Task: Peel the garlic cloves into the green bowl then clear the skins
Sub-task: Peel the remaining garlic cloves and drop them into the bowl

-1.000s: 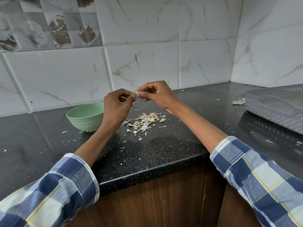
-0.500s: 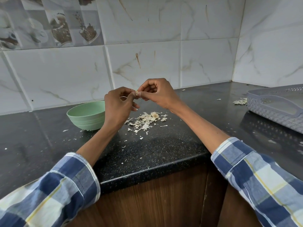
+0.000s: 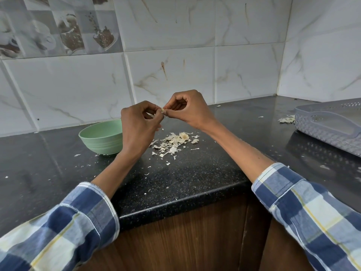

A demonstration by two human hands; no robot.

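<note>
Head view showed a black speckled worktop (image 3: 195,173) against marble-patterned wall tiles (image 3: 244,65). Above the skin pile (image 3: 175,142), the left hand (image 3: 136,124) and right hand (image 3: 187,110) together pinched a garlic clove (image 3: 162,110). Left of the pile stood the green bowl (image 3: 101,137); far right, a grey tray (image 3: 332,122).

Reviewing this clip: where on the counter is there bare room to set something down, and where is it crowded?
Barest: the counter between the skin pile and the front edge, only stray flecks; also left of the green bowl, lightly flecked. Crowded: beneath both hands, where skins lie beside the bowl. The grey tray fills the right side, more skins at its left.
</note>
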